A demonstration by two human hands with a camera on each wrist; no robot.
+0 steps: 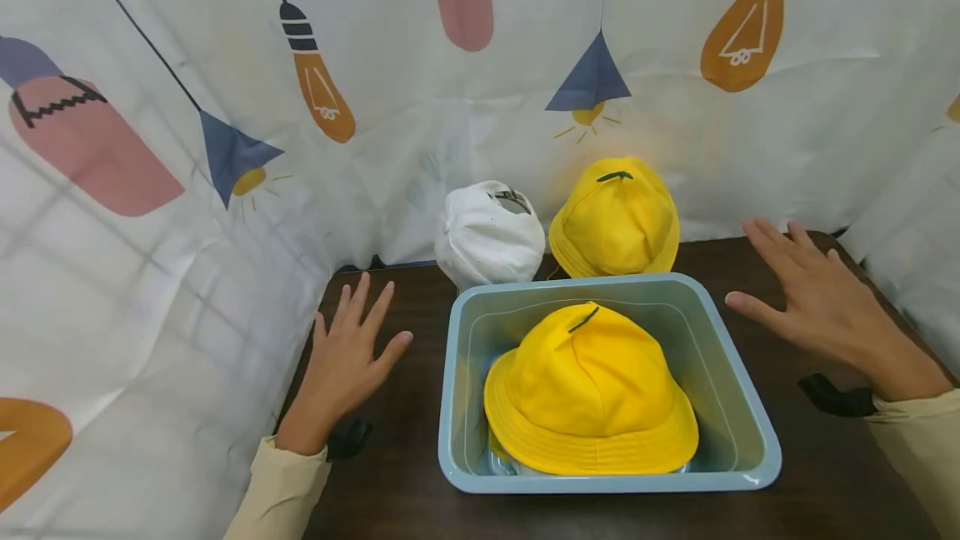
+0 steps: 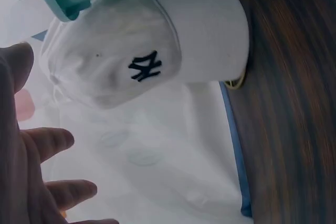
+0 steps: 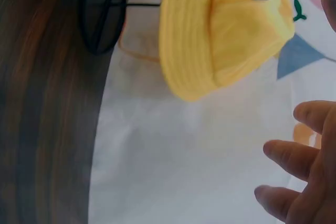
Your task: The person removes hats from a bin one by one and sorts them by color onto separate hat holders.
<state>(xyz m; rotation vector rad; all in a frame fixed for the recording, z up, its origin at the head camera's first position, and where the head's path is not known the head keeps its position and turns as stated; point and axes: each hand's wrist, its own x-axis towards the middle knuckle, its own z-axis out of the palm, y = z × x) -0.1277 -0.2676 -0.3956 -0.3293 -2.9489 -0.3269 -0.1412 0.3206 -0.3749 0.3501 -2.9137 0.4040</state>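
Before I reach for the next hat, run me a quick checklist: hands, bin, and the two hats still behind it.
1. Left hand free: ok, fingers spread, flat on the table, holding nothing.
2. Right hand free: ok, open beside the bin, holding nothing.
3. Bin in place between the hands: ok, upright on the table.
4. Yellow hat in the bin: ok, crown up, inside the walls. What lies under it: cannot tell.
5. White cap reachable: ok, behind the bin's far left corner, nothing covering it.
6. Second yellow hat reachable: ok, behind the bin beside the cap, against the curtain.
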